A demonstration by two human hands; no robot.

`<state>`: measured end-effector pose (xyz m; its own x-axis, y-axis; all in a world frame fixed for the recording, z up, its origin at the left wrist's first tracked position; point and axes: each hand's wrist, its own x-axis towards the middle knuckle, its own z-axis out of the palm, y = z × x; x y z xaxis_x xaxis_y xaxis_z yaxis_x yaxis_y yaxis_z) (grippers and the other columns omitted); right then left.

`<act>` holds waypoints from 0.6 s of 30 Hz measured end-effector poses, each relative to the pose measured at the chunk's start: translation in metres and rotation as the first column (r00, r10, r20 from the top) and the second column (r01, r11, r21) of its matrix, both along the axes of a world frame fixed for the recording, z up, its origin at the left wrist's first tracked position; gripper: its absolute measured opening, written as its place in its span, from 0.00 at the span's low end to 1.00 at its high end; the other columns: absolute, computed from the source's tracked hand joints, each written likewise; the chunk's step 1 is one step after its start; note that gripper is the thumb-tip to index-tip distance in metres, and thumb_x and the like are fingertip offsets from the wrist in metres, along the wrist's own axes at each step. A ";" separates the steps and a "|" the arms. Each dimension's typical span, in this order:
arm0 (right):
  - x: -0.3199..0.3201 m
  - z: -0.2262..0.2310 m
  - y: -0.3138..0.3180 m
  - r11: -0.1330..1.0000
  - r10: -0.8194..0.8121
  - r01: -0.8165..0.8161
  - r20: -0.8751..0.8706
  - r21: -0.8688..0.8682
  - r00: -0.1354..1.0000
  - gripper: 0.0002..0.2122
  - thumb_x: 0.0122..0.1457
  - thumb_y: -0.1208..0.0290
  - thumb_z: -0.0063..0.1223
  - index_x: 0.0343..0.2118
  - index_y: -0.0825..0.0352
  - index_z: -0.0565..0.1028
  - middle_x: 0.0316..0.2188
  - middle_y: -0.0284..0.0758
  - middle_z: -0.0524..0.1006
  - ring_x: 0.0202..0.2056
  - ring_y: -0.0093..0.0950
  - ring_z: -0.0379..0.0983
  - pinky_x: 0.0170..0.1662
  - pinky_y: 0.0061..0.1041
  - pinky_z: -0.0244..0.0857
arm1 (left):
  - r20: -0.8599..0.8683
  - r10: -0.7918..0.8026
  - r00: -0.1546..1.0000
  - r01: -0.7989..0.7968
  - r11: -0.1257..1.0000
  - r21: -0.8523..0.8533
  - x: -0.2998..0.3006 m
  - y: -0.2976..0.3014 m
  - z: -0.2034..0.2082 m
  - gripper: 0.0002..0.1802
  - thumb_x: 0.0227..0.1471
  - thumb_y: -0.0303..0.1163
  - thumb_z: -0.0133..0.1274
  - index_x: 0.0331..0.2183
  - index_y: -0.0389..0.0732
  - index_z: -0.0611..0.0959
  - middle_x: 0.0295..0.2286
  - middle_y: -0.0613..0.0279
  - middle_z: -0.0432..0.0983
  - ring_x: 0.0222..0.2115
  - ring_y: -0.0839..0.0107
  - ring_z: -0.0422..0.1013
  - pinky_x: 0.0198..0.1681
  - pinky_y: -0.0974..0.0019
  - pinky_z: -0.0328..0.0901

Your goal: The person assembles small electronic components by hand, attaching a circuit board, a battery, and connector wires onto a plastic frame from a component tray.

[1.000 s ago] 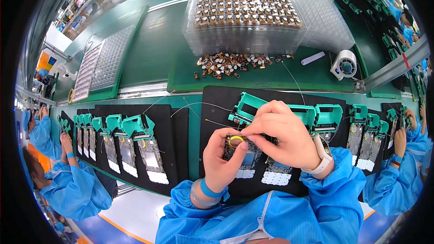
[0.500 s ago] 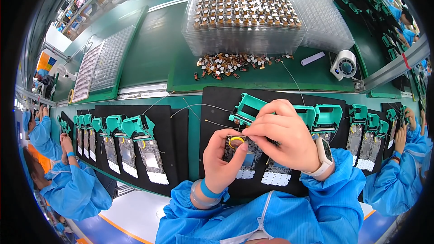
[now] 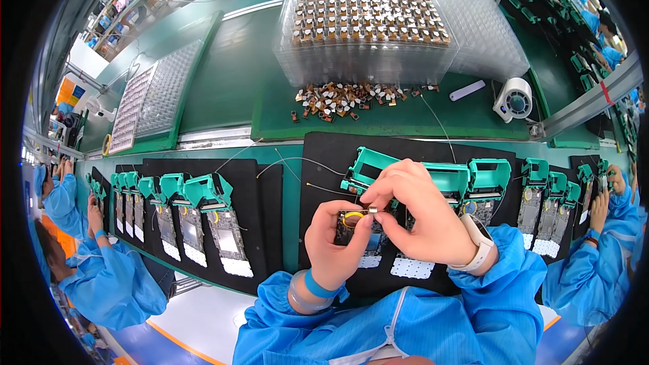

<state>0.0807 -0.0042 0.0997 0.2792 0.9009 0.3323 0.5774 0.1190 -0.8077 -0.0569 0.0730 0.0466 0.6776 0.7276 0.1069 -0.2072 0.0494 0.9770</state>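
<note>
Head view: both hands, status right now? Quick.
Left hand: closed, thumb and fingers on the upper end of a circuit board.
Right hand: closed, fingers pinching a small silvery part at that end.

"Looking from where?"
"From the wearer's head, the left one of a side-by-side pair, set upright."
"Facing which way?"
"Down over the table (image 3: 291,230) and ahead, toward the clear tray stack (image 3: 365,62)."
"How near?"
"Close above the hands (image 3: 427,224), on the near side of the stack; farther from the stack itself. Wide enough to catch co-workers (image 3: 111,284) left and right of it, bending straight edges rimward."
</note>
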 end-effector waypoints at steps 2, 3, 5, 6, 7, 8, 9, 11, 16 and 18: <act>0.000 0.001 0.000 1.000 0.000 0.000 0.021 -0.005 1.000 0.15 0.41 0.85 0.50 0.35 0.65 0.71 0.25 0.31 0.70 0.36 0.34 0.65 0.45 0.33 0.56 | 0.014 0.005 1.000 -0.005 0.999 0.038 0.000 0.000 -0.001 0.14 0.47 0.18 0.55 0.37 0.34 0.71 0.29 0.64 0.73 0.29 0.82 0.69 0.33 0.80 0.64; 0.000 0.001 0.000 1.000 -0.001 0.001 0.040 -0.012 0.999 0.15 0.41 0.85 0.51 0.35 0.65 0.71 0.25 0.31 0.70 0.36 0.34 0.65 0.45 0.32 0.56 | -0.003 0.008 1.000 -0.007 0.999 0.044 0.001 0.001 -0.002 0.13 0.47 0.18 0.55 0.37 0.34 0.71 0.29 0.65 0.73 0.29 0.83 0.69 0.33 0.80 0.64; 0.003 0.003 0.002 0.999 0.012 -0.010 0.052 -0.042 0.999 0.15 0.41 0.85 0.51 0.35 0.65 0.71 0.25 0.31 0.70 0.36 0.33 0.65 0.45 0.32 0.55 | -0.011 0.008 1.000 -0.007 0.998 0.056 0.002 0.002 0.000 0.13 0.47 0.18 0.55 0.37 0.34 0.71 0.29 0.65 0.73 0.29 0.83 0.68 0.33 0.80 0.63; 0.006 0.005 0.003 0.997 0.026 -0.022 0.059 -0.075 0.998 0.15 0.41 0.84 0.51 0.36 0.65 0.71 0.26 0.32 0.70 0.37 0.33 0.65 0.45 0.32 0.55 | -0.011 0.006 1.000 -0.006 0.999 0.032 0.004 0.002 0.001 0.13 0.47 0.18 0.55 0.36 0.34 0.71 0.28 0.65 0.72 0.29 0.83 0.68 0.32 0.80 0.63; 0.012 0.010 0.005 0.995 0.057 -0.053 0.047 -0.084 0.997 0.14 0.42 0.83 0.52 0.35 0.65 0.71 0.26 0.32 0.71 0.36 0.33 0.66 0.44 0.32 0.58 | -0.010 0.005 1.000 -0.005 1.000 0.009 0.005 0.003 0.002 0.13 0.47 0.19 0.56 0.36 0.35 0.72 0.28 0.65 0.72 0.28 0.84 0.68 0.32 0.80 0.63; 0.019 0.015 0.012 0.998 0.051 -0.049 0.054 -0.039 0.997 0.13 0.43 0.82 0.52 0.35 0.65 0.71 0.26 0.33 0.71 0.35 0.33 0.67 0.42 0.32 0.59 | -0.006 0.004 1.000 -0.004 1.000 0.011 0.005 0.004 0.002 0.13 0.47 0.19 0.56 0.36 0.35 0.72 0.28 0.65 0.72 0.28 0.84 0.68 0.32 0.80 0.63; 0.027 0.020 0.020 0.999 0.050 -0.050 0.056 0.005 0.997 0.12 0.43 0.82 0.52 0.34 0.65 0.71 0.26 0.33 0.71 0.34 0.34 0.67 0.41 0.31 0.61 | -0.039 0.006 0.999 -0.006 1.000 0.001 0.003 0.004 0.003 0.13 0.47 0.19 0.56 0.36 0.35 0.72 0.27 0.65 0.72 0.28 0.84 0.68 0.32 0.80 0.63; 0.044 0.022 0.051 0.997 -0.052 0.033 0.278 0.072 0.959 0.07 0.44 0.78 0.51 0.29 0.66 0.72 0.25 0.36 0.72 0.34 0.36 0.69 0.39 0.32 0.63 | -0.071 0.013 0.997 -0.014 1.000 -0.012 -0.002 0.006 0.003 0.13 0.47 0.19 0.57 0.35 0.35 0.72 0.27 0.65 0.72 0.29 0.84 0.68 0.32 0.80 0.63; 0.090 -0.024 0.114 0.865 0.057 0.174 0.436 -0.470 0.898 0.06 0.46 0.74 0.55 0.29 0.65 0.76 0.27 0.38 0.76 0.35 0.39 0.73 0.38 0.36 0.66 | -0.103 -0.043 0.994 0.038 0.998 -0.050 0.006 0.008 -0.002 0.15 0.47 0.22 0.57 0.35 0.35 0.69 0.29 0.62 0.72 0.30 0.82 0.68 0.34 0.78 0.64; 0.093 -0.040 0.118 0.852 0.083 0.192 0.489 -0.486 0.868 0.06 0.46 0.72 0.56 0.29 0.65 0.76 0.28 0.39 0.77 0.34 0.39 0.73 0.37 0.37 0.67 | -0.128 -0.055 0.990 0.048 0.997 -0.057 0.006 0.008 -0.007 0.18 0.48 0.22 0.56 0.39 0.35 0.66 0.30 0.60 0.73 0.30 0.79 0.69 0.34 0.76 0.65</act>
<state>0.1732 0.1133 0.0601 0.2638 0.9627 -0.0610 0.8936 -0.2677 -0.3603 -0.0507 0.0811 0.0393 0.7202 0.6934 -0.0222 -0.0750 0.1096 0.9911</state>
